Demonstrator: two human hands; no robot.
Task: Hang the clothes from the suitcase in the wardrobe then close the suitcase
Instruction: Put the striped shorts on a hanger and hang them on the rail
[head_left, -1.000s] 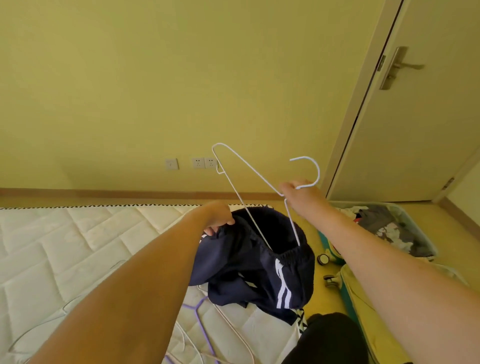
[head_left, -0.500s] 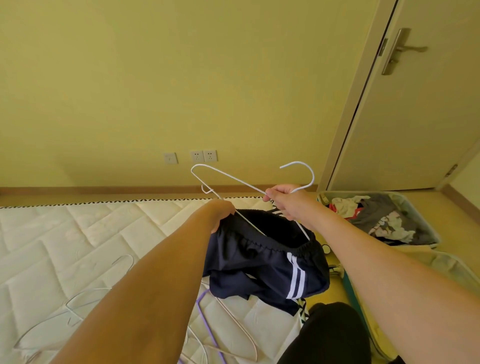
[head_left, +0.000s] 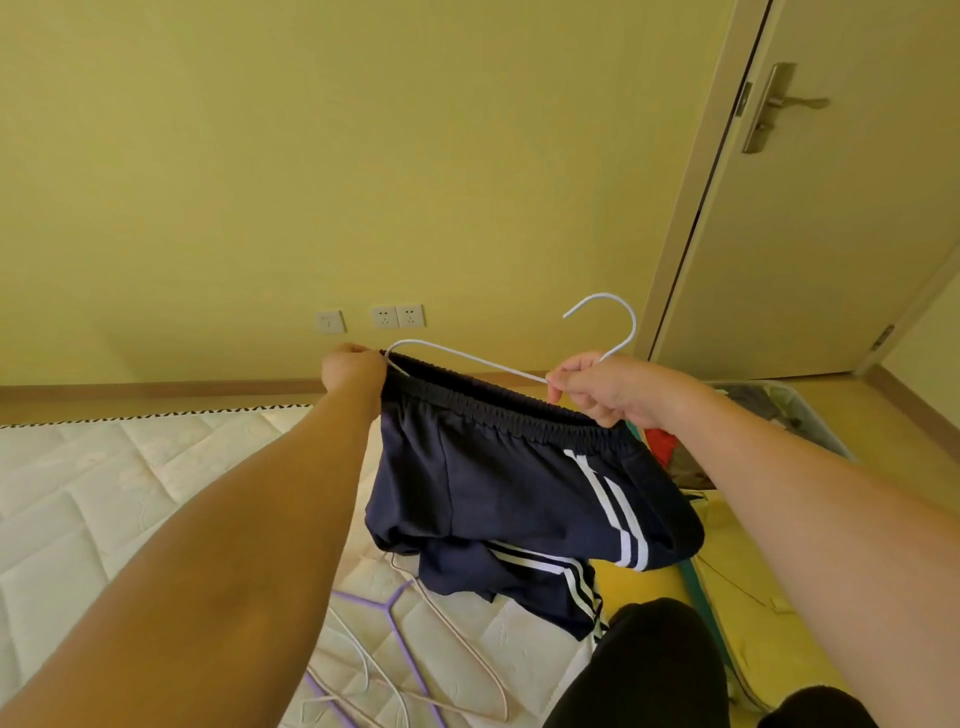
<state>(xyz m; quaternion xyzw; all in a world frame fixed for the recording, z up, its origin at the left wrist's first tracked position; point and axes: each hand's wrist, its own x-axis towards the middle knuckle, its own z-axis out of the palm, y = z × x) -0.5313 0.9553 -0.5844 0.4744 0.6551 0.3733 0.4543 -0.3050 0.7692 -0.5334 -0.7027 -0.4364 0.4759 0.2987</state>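
— What's being handled there?

— A pair of navy shorts with white side stripes, held up in the air in front of the person, above the edge of the mattress. The elastic waistband is stretched out between the two hands, and a white wire hanger runs along it, its hook curling up on the right side.

— And the hands, how are they set?

— The left hand is closed tight, pinching the left end of the waistband together with the hanger's bent shoulder. The right hand has its fingers curled round the hanger's neck just below the hook, and it also grips the right end of the waistband. The lower part of the shorts hangs loose, and one leg trails down onto the mattress.

— Anything under them?

— More hangers lie on the mattress below: a purple hanger and some pale wire hangers, partly overlapping each other. The person's knees in dark trousers show at the bottom.

— Where's the suitcase?

— Open on the yellow floor to the right, behind the right forearm. The suitcase has a pale rim, and clothes of mixed colours lie inside it, mostly hidden by the arm. Behind all this stands a yellow wall with three wall sockets, and a closed door with a metal lever handle is at the right.
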